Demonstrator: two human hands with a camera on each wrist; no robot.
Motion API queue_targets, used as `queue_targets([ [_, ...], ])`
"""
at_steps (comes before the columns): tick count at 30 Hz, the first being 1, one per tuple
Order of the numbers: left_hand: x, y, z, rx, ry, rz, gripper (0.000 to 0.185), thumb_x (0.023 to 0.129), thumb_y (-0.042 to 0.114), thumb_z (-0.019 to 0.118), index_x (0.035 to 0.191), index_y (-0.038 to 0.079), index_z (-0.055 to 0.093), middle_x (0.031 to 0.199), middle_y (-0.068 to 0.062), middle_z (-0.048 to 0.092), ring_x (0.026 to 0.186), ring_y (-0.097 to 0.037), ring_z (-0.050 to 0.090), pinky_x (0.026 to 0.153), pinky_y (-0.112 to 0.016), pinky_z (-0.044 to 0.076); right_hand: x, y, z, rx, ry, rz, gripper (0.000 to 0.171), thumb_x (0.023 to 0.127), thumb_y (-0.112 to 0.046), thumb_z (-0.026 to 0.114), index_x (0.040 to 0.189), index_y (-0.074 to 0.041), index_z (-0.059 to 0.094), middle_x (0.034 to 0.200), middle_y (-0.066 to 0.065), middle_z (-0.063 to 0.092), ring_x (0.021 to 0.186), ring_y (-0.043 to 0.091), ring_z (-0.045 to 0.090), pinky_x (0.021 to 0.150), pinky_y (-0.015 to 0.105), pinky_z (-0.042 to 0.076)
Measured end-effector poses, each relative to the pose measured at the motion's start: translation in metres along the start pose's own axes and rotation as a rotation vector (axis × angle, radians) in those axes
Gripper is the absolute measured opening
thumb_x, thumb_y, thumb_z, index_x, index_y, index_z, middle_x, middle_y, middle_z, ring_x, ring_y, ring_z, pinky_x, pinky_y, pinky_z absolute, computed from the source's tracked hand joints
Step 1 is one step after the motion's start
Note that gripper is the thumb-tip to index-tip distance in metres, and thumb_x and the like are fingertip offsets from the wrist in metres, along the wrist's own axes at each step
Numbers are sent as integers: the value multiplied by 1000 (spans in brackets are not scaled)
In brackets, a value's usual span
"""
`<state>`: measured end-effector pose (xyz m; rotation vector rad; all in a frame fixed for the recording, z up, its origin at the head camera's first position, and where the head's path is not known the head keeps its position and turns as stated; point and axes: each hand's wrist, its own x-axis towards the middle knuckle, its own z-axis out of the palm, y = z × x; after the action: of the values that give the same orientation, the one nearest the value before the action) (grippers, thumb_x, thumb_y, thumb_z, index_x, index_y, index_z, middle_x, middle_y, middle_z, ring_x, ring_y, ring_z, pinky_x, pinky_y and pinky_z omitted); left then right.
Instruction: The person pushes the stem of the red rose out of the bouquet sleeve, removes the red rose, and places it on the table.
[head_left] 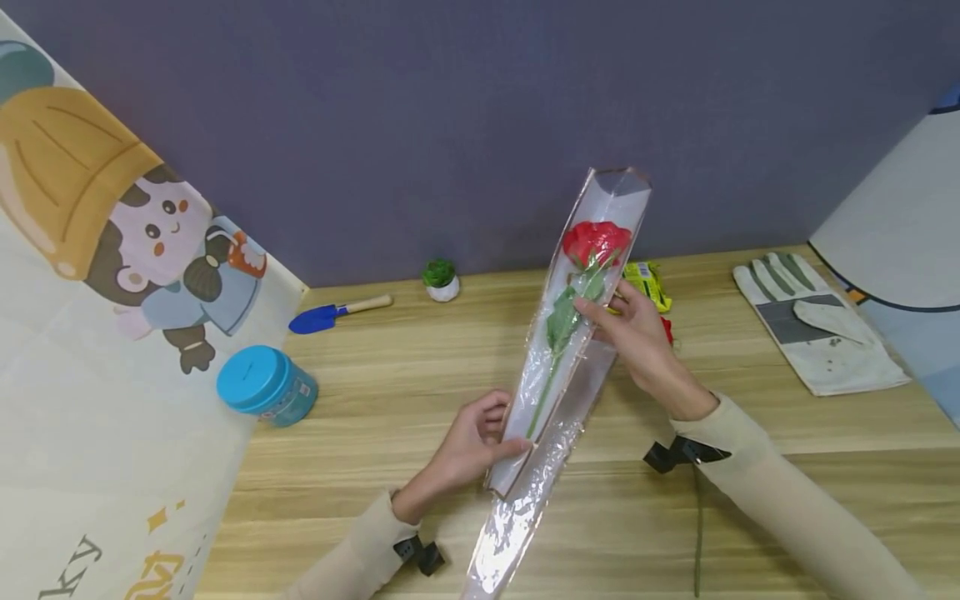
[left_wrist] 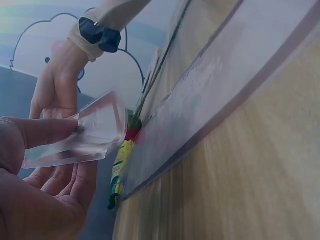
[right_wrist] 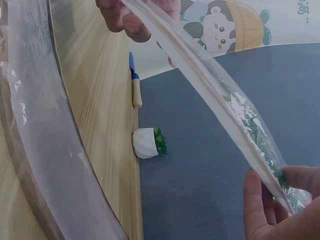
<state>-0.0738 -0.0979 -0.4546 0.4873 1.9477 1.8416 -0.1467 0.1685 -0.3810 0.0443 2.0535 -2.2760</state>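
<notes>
A red artificial rose [head_left: 597, 243] with green leaves and stem lies inside a long clear wrapping sleeve [head_left: 517, 457] with a white backing, held tilted above the table. My left hand [head_left: 474, 442] pinches the sleeve's lower end, thumb in front and fingers behind. Higher up, near the leaves, my right hand [head_left: 634, 333] grips its right edge between thumb and fingers. In the right wrist view the wrapped rose [right_wrist: 257, 135] shows edge-on. Beneath it, a second clear sleeve [head_left: 510, 533] lies flat on the table.
Along the back stand a small potted plant [head_left: 441, 280] and a blue trowel [head_left: 330, 317]. A blue-lidded tub [head_left: 266, 385] is at left, work gloves [head_left: 821, 325] at right. Behind my right hand are a yellow packet [head_left: 649, 285] and another red flower [left_wrist: 132, 131]. A thin stem [head_left: 698, 533] lies under the right forearm.
</notes>
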Motion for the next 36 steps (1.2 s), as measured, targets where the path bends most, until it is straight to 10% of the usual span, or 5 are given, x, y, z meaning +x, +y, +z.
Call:
queue_targets([
  [36, 0, -1, 7, 18, 43, 28, 41, 82, -5, 79, 122, -10, 69, 108, -35, 73, 81, -5, 74, 74, -27, 66, -20, 23, 7, -76, -96, -8, 64, 102, -15, 67, 158, -5, 39, 116, -3, 72, 97, 10, 76, 85, 36, 66],
])
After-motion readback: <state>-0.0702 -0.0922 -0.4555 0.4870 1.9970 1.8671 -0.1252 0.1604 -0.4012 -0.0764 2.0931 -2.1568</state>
